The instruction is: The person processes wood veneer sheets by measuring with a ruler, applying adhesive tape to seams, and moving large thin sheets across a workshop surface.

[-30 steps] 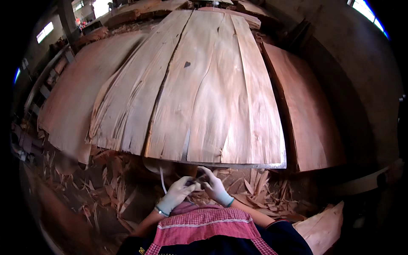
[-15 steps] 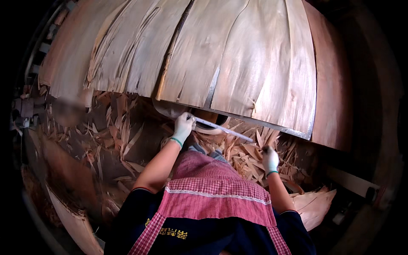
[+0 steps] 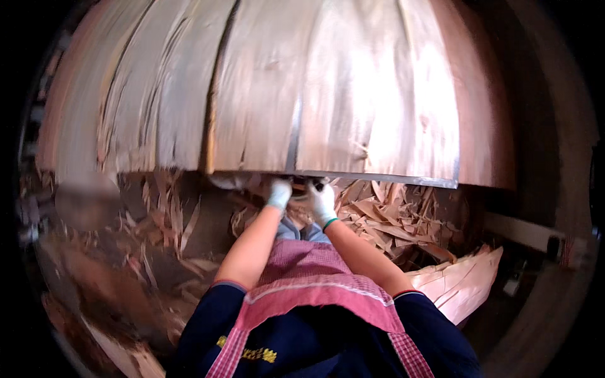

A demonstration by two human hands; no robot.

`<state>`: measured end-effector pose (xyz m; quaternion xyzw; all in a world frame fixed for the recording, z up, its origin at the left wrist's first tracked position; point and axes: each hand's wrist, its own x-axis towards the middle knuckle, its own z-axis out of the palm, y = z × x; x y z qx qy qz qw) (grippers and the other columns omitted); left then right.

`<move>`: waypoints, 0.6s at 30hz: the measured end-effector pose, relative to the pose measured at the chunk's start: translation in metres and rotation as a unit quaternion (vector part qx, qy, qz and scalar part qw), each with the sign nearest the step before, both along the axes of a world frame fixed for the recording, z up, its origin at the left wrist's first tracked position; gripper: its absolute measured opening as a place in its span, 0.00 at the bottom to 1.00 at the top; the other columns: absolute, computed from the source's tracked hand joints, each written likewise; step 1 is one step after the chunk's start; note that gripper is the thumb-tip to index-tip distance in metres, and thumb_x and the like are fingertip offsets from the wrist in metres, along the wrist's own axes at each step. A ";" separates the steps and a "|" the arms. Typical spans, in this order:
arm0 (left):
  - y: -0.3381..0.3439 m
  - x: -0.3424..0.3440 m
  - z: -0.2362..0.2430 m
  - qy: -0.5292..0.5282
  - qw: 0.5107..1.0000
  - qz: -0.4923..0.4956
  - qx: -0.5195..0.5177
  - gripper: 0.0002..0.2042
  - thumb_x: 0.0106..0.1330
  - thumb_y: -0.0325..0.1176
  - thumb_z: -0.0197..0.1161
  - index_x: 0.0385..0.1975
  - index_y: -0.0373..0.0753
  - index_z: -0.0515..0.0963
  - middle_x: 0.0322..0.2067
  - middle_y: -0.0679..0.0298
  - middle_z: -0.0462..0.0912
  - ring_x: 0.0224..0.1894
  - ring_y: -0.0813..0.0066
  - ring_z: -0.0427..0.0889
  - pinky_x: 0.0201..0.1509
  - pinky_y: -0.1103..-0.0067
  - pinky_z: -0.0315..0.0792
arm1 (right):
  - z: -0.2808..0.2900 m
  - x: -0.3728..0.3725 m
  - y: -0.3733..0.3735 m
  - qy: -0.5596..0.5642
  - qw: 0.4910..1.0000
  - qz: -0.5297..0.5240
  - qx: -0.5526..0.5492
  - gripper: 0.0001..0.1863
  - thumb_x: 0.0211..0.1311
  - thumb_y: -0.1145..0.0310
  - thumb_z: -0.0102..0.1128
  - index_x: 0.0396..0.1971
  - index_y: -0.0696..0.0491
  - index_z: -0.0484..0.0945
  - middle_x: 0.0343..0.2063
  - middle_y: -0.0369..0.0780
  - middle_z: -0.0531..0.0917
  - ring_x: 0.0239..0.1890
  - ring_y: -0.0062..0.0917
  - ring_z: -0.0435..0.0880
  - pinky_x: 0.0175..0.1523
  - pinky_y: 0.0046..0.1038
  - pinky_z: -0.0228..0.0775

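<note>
My gloved left hand (image 3: 281, 192) is just below the front metal edge (image 3: 378, 179) of the wooden veneer stack (image 3: 258, 94), its fingertips blurred and partly hidden. My gloved right hand (image 3: 320, 196) is beside it at the edge, fingers curled around a small dark thing I cannot make out. The top pale sheets are split lengthwise, with a long dark gap left of centre and a narrow grey strip showing through near the middle. Whether either hand touches the edge is unclear.
Reddish veneer (image 3: 485, 145) lies at the stack's right side. Torn veneer scraps (image 3: 391, 223) cover much of the floor below. A curved pale sheet (image 3: 457, 283) is at my lower right, near a beam (image 3: 523, 230). My pink checked apron (image 3: 315, 290) hangs below my hands.
Half a second ago a white strip stretched between my spread hands; now it is not visible and both hands are close together under the edge. The view has tilted down since one second ago.
</note>
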<state>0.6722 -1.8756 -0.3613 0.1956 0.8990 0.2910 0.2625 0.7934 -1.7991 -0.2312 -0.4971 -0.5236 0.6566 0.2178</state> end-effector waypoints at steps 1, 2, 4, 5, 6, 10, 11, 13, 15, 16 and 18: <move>-0.017 -0.007 0.005 -0.047 0.998 0.025 -0.018 0.12 0.60 0.32 0.59 0.40 0.34 0.80 0.41 0.53 0.83 0.42 0.59 0.82 0.49 0.66 0.72 | -0.009 -0.002 -0.003 -0.046 0.993 0.069 0.083 0.08 0.60 0.69 0.59 0.33 0.60 0.78 0.25 0.38 0.81 0.27 0.20 0.73 0.33 0.25 0.67; -0.004 -0.010 0.064 -0.120 0.988 0.050 0.078 0.11 0.58 0.31 0.62 0.38 0.32 0.81 0.37 0.57 0.84 0.39 0.68 0.80 0.46 0.69 0.72 | -0.026 0.020 0.012 -0.143 0.975 0.036 0.164 0.07 0.58 0.72 0.58 0.34 0.60 0.77 0.26 0.41 0.81 0.28 0.24 0.76 0.36 0.27 0.69; -0.068 -0.060 0.111 -0.227 0.926 0.238 0.186 0.04 0.59 0.28 0.63 0.28 0.33 0.81 0.29 0.66 0.82 0.32 0.76 0.76 0.41 0.77 0.72 | -0.070 0.030 0.015 -0.170 0.967 0.026 0.187 0.09 0.58 0.72 0.59 0.37 0.61 0.78 0.29 0.43 0.83 0.32 0.26 0.79 0.39 0.29 0.71; -0.180 -0.097 0.059 -0.075 0.931 0.246 0.258 0.04 0.59 0.29 0.63 0.29 0.35 0.79 0.25 0.65 0.79 0.24 0.79 0.72 0.29 0.80 0.67 | -0.040 0.003 0.000 -0.135 0.976 0.093 0.140 0.10 0.57 0.72 0.59 0.38 0.61 0.78 0.31 0.44 0.83 0.34 0.27 0.80 0.40 0.29 0.71; -0.176 -0.109 0.072 -0.080 0.935 0.227 0.261 0.04 0.59 0.29 0.63 0.29 0.35 0.79 0.25 0.65 0.79 0.24 0.79 0.72 0.29 0.80 0.67 | -0.101 0.018 0.008 -0.188 0.957 0.057 0.215 0.12 0.58 0.73 0.58 0.41 0.61 0.77 0.32 0.46 0.83 0.36 0.27 0.79 0.43 0.29 0.72; -0.236 -0.113 0.112 -0.164 0.957 0.217 0.103 0.07 0.61 0.32 0.62 0.34 0.36 0.79 0.24 0.69 0.76 0.26 0.82 0.71 0.30 0.83 0.67 | -0.090 0.025 0.023 -0.107 0.994 0.027 0.028 0.13 0.60 0.69 0.59 0.42 0.61 0.78 0.38 0.41 0.83 0.39 0.26 0.79 0.47 0.26 0.71; -0.199 -0.097 0.134 -0.193 0.964 0.148 0.104 0.08 0.62 0.33 0.61 0.35 0.35 0.78 0.27 0.68 0.77 0.27 0.82 0.72 0.30 0.84 0.67 | -0.097 0.036 0.030 -0.026 0.998 -0.026 -0.047 0.14 0.61 0.68 0.59 0.42 0.60 0.78 0.40 0.39 0.83 0.39 0.24 0.79 0.47 0.26 0.71; -0.175 -0.059 0.126 -0.180 0.968 0.078 0.159 0.06 0.58 0.30 0.65 0.30 0.34 0.78 0.23 0.69 0.77 0.27 0.82 0.73 0.30 0.81 0.68 | -0.065 0.030 0.032 -0.103 0.994 0.034 -0.032 0.15 0.63 0.66 0.58 0.44 0.61 0.77 0.41 0.36 0.82 0.39 0.21 0.78 0.45 0.23 0.71; -0.122 -0.027 0.131 -0.305 0.939 0.038 0.156 0.07 0.58 0.30 0.65 0.26 0.35 0.75 0.23 0.68 0.77 0.24 0.83 0.72 0.27 0.83 0.67 | -0.062 0.039 0.035 0.014 0.997 0.012 -0.074 0.17 0.64 0.62 0.58 0.46 0.58 0.77 0.38 0.35 0.81 0.36 0.19 0.77 0.43 0.22 0.71; -0.101 -0.013 0.124 -0.328 0.929 0.023 0.171 0.06 0.59 0.29 0.64 0.25 0.36 0.73 0.21 0.69 0.75 0.21 0.84 0.71 0.24 0.84 0.65 | -0.053 0.038 0.036 0.030 0.997 0.008 -0.073 0.16 0.64 0.61 0.58 0.46 0.57 0.77 0.37 0.34 0.81 0.36 0.19 0.77 0.42 0.22 0.71; -0.057 0.000 0.115 -0.348 0.903 0.002 0.251 0.06 0.60 0.27 0.60 0.25 0.36 0.71 0.19 0.68 0.73 0.21 0.84 0.69 0.23 0.82 0.65 | -0.042 0.041 0.037 0.042 0.996 0.000 -0.074 0.16 0.65 0.61 0.58 0.45 0.56 0.77 0.37 0.34 0.81 0.36 0.19 0.77 0.41 0.22 0.72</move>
